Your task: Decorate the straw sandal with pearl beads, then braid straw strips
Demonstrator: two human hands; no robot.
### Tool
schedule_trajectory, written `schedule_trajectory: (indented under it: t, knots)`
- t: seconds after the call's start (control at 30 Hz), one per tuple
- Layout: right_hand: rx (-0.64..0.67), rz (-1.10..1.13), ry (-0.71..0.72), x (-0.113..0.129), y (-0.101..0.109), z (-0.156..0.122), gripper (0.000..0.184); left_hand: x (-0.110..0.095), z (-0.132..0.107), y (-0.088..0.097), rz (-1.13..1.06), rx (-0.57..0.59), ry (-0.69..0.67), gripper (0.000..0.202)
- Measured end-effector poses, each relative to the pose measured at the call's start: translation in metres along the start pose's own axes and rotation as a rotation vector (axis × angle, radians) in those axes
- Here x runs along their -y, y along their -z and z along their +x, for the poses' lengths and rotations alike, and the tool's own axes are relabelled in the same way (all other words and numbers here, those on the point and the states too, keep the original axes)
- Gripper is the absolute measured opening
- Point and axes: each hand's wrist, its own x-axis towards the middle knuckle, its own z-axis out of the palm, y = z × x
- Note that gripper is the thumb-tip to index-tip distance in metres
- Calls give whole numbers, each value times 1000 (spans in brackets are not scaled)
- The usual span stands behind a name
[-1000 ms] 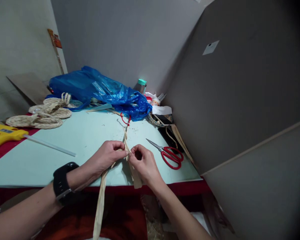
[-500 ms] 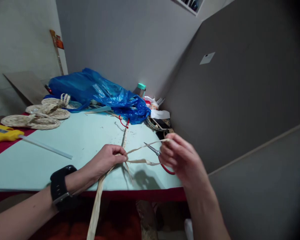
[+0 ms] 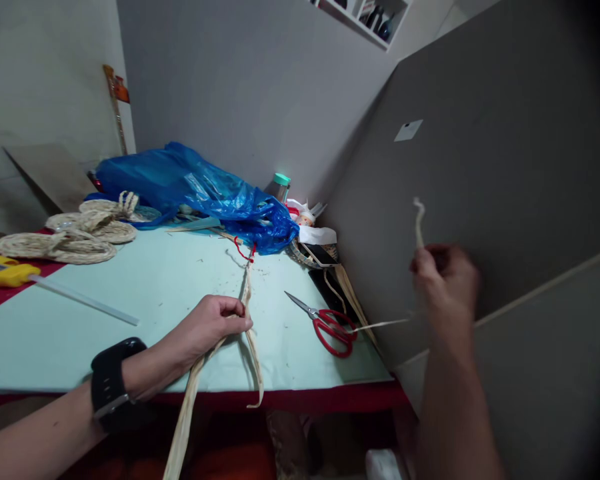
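Note:
My left hand (image 3: 211, 325) is closed on a bundle of pale dried leaf strips (image 3: 190, 400) on the light blue table top (image 3: 130, 287). The strips hang over the front edge, and a red cord (image 3: 243, 251) ties their far end. Out to the right, my right hand (image 3: 445, 280) is raised, blurred and closed on a thin torn strip (image 3: 419, 220). That strip's end sticks up above the fist and its tail trails left toward the scissors. A black watch (image 3: 111, 385) is on my left wrist.
Red-handled scissors (image 3: 330, 325) lie near the table's right edge. A blue plastic bag (image 3: 195, 190) and a green-capped bottle (image 3: 280, 185) stand at the back. Coiled braided fibre pieces (image 3: 70, 233) and a yellow glue gun (image 3: 3, 273) lie at left. A grey board (image 3: 480, 187) stands at right.
My right hand has pulled away from the bundle, up and to the right, peeling off a thin strip. My left hand stays holding the bundle on the table.

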Motion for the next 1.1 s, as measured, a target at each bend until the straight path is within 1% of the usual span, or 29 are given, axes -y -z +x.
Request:
schedule_trajectory:
  t: [0.03,0.07,0.13,0.2,0.27,0.33,0.37,0.4,0.43,0.47,0.5,0.57,0.67,0.83,0.9,1.03,1.1]
  knots:
    - [29,-107,47,-5,-5,1,13,0,0,0,-8,3,0,19]
    - [80,-158,72,-10,-12,0,14,1,0,1,-18,5,-1,18]
    - [188,-188,93,-17,-28,-7,14,2,1,1,-34,6,1,19]
    - [248,-205,119,-16,-44,-20,17,3,1,2,-45,3,8,20]
    - [276,-194,152,-3,-58,-40,21,4,2,2,-53,1,15,21]
    - [361,-129,191,20,-71,-67,24,4,2,1,-60,0,11,22]
    - [443,-71,218,34,-77,-81,24,3,2,1,-62,-2,2,22]
    - [567,19,242,47,-83,-95,24,2,1,1,-66,-3,-10,21]
    - [718,198,204,59,-90,-107,24,1,1,0,-72,-2,-25,20]
    - [799,311,172,70,-96,-117,21,0,1,0,-79,1,-39,19]
    - [805,356,160,77,-101,-125,18,-1,1,-1,-88,3,-50,18]
    - [804,423,117,85,-108,-134,16,-3,1,-2,-109,2,-58,15]
    - [801,477,71,84,-110,-138,15,-3,2,-2,-133,-21,-72,11]
    - [675,554,49,85,-105,-144,10,0,1,-2,-154,-25,-102,4]
    - [667,547,73,87,-103,-148,10,1,0,-1,-161,-19,-107,5]
    - [642,491,208,87,-101,-153,9,1,0,-1,-166,-10,-118,5]
    - [640,453,250,87,-102,-153,9,1,0,-1,-168,0,-122,4]
